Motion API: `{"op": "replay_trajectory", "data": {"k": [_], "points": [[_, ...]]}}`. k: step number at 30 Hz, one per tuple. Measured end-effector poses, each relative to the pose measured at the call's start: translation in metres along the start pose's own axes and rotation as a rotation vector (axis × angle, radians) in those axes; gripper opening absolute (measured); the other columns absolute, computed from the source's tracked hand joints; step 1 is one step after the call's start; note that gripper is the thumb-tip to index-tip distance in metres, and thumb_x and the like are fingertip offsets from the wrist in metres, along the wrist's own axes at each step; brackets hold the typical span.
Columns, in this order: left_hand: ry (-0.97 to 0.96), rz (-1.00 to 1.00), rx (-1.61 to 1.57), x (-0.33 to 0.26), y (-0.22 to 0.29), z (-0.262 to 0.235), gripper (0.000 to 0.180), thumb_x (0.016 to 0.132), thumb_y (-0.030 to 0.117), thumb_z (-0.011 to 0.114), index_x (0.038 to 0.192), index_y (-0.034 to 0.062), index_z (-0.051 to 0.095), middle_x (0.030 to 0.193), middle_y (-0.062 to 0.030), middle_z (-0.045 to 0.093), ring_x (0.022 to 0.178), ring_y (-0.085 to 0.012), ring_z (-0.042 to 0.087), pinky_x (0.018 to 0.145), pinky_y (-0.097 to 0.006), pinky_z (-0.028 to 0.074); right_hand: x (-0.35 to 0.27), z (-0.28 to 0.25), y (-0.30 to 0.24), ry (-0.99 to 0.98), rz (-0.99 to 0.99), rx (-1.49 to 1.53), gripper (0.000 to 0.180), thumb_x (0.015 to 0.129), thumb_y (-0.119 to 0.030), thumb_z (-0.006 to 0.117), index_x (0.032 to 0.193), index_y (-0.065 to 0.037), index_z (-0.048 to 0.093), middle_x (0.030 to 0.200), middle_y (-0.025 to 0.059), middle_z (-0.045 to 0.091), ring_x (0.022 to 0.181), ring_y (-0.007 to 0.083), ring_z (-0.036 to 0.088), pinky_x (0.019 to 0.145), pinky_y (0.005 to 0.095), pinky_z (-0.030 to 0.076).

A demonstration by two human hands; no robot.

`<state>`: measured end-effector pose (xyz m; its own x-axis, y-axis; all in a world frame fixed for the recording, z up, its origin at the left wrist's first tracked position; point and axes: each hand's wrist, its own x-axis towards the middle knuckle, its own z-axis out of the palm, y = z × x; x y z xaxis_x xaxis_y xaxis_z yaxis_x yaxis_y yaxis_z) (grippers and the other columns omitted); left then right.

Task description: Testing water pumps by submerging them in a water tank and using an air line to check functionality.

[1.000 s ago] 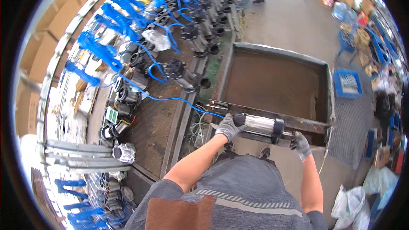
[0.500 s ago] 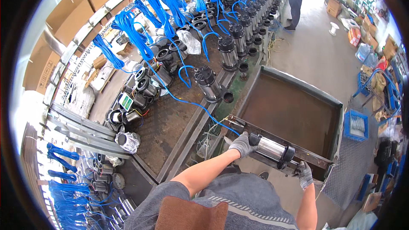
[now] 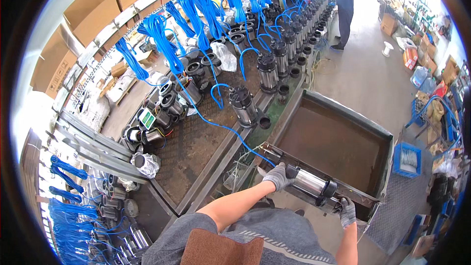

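Grasping the pump (image 3: 312,184) at its ten-o'clock end with the left hand (image 3: 279,177), seemingly to steady it along the tub's (image 3: 339,142) seven-o'clock edge; curling the right hand (image 3: 347,212) at four o'clock, cannot tell whether gripping.

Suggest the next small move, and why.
I'd probably steady the pump with the left hand: it lies on its side at the tank's near edge, left hand on one end, right hand at the other, and may roll.
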<state>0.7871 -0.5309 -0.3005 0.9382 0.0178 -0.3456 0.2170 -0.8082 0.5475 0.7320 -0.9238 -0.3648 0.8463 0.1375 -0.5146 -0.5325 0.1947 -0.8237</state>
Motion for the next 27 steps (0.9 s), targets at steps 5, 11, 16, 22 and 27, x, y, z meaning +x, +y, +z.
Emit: {"op": "replay_trajectory", "data": {"k": [5, 11, 16, 22, 27], "points": [[-0.077, -0.050, -0.044, -0.001, 0.005, -0.009, 0.085, 0.075, 0.053, 0.084, 0.125, -0.0074, 0.052, 0.118, -0.0295, 0.065, 0.115, -0.0435, 0.063, 0.098, -0.046, 0.051, 0.010, -0.009, -0.002, -0.001, 0.131, 0.053, 0.027, 0.101, -0.022, 0.054, 0.115, -0.004, 0.069, 0.086, 0.0075, 0.071, 0.067, 0.0191, 0.067, 0.059, 0.0382, 0.058], [-0.028, -0.010, -0.037, -0.002, 0.004, -0.004, 0.075, 0.075, 0.048, 0.083, 0.118, -0.0049, 0.053, 0.109, -0.0291, 0.068, 0.107, -0.0432, 0.067, 0.092, -0.046, 0.054, 0.024, -0.012, 0.022, 0.133, 0.064, -0.014, 0.025, 0.103, -0.026, 0.054, 0.105, -0.006, 0.068, 0.075, 0.0060, 0.066, 0.056, 0.0173, 0.061, 0.047, 0.0349, 0.051], [-0.023, -0.030, -0.027, -0.010, 0.013, -0.015, 0.073, 0.074, 0.045, 0.084, 0.117, -0.0044, 0.054, 0.108, -0.0278, 0.069, 0.105, -0.0420, 0.068, 0.091, -0.046, 0.054, 0.012, 0.003, 0.004, 0.159, 0.178, 0.235, 0.030, 0.099, -0.030, 0.067, 0.120, -0.010, 0.058, 0.072, 0.0032, 0.063, 0.052, 0.0168, 0.058, 0.046, 0.0350, 0.052], [-0.052, -0.025, -0.090, -0.006, 0.005, -0.009, 0.077, 0.074, 0.049, 0.086, 0.117, -0.0052, 0.052, 0.111, -0.0277, 0.067, 0.109, -0.0428, 0.065, 0.093, -0.047, 0.052, -0.017, 0.012, -0.011, 0.079, 0.143, 0.037, 0.037, 0.095, -0.045, 0.070, 0.107, -0.010, 0.064, 0.069, 0.0046, 0.062, 0.054, 0.0183, 0.059, 0.051, 0.0351, 0.053], [-0.066, -0.024, -0.075, 0.000, -0.001, -0.003, 0.076, 0.074, 0.048, 0.086, 0.117, -0.0046, 0.053, 0.109, -0.0267, 0.067, 0.106, -0.0420, 0.066, 0.092, -0.046, 0.053, 0.018, 0.007, -0.010, 0.269, 0.436, -0.032, 0.033, 0.102, -0.041, 0.060, 0.099, -0.009, 0.067, 0.070, 0.0055, 0.062, 0.054, 0.0216, 0.058, 0.051, 0.0337, 0.049]]}}
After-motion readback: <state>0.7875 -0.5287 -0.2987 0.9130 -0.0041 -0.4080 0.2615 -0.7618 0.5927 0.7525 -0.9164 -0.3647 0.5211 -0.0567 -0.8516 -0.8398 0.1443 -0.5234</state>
